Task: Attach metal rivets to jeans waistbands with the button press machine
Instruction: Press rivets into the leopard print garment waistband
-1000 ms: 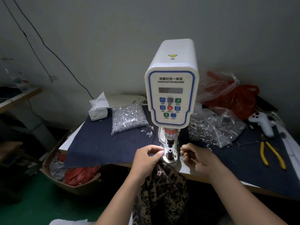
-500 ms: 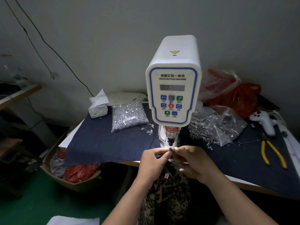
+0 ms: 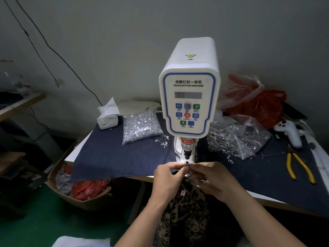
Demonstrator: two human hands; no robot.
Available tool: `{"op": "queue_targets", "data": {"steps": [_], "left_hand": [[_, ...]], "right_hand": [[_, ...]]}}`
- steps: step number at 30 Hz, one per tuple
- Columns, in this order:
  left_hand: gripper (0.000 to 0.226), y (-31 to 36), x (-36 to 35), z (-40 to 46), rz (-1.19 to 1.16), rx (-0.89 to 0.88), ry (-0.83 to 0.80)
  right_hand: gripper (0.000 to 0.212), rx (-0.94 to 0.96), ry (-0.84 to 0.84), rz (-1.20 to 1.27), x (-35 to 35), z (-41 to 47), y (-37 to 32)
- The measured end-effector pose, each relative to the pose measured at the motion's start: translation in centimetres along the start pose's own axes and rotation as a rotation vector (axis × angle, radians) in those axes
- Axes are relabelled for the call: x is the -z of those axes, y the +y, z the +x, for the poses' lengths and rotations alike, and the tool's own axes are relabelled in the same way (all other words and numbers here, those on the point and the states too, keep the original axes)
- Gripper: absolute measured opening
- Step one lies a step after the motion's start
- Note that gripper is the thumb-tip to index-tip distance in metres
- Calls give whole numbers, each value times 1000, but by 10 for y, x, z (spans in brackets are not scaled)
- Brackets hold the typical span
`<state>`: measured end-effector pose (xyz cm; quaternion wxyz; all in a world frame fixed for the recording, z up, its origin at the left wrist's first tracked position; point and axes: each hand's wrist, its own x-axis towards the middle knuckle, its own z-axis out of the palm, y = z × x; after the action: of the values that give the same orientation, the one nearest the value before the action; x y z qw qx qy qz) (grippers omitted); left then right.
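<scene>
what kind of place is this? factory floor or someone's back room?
Likely a small garment workshop, not a big factory floor. A benchtop servo button machine stands on a denim-covered table, with bags of metal fasteners beside it and yellow-handled pliers at the right.

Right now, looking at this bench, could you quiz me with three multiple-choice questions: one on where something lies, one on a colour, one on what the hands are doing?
1. Where do the pliers lie?
A. right of the machine
B. left of it
C. on the floor

2. What colour are the plier handles?
A. red
B. yellow
C. blue

3. What are the left hand and right hand doing?
A. hanging idle
B. pressing panel buttons
C. pinching something together under the press head

Answers:
1 A, they rest on the dark cloth at the right.
2 B, both handles are yellow.
3 C, the fingertips meet below the press head.
</scene>
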<state>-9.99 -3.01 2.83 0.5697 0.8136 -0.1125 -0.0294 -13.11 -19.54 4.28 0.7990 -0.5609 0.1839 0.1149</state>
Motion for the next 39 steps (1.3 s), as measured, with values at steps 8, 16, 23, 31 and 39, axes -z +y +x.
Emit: {"op": "queue_targets", "data": {"steps": [8,16,23,31,39], "left_hand": [[5,-6,2,0,-102,33,58],[1,-9,6,4,-158,105,100],[5,-8,1,10,-120,110,126],[7,-4,-1,18,-103,105,66],[13,-2,-5,25,39,60,3]], "right_hand": [[29,69,130,23,-12,12,-10],[26,-54,111,290,-16,16,-11],[21,-115,81,347,-14,15,-10],[9,32,233,50,26,25,-14],[18,14,311,206,58,36,2]]}}
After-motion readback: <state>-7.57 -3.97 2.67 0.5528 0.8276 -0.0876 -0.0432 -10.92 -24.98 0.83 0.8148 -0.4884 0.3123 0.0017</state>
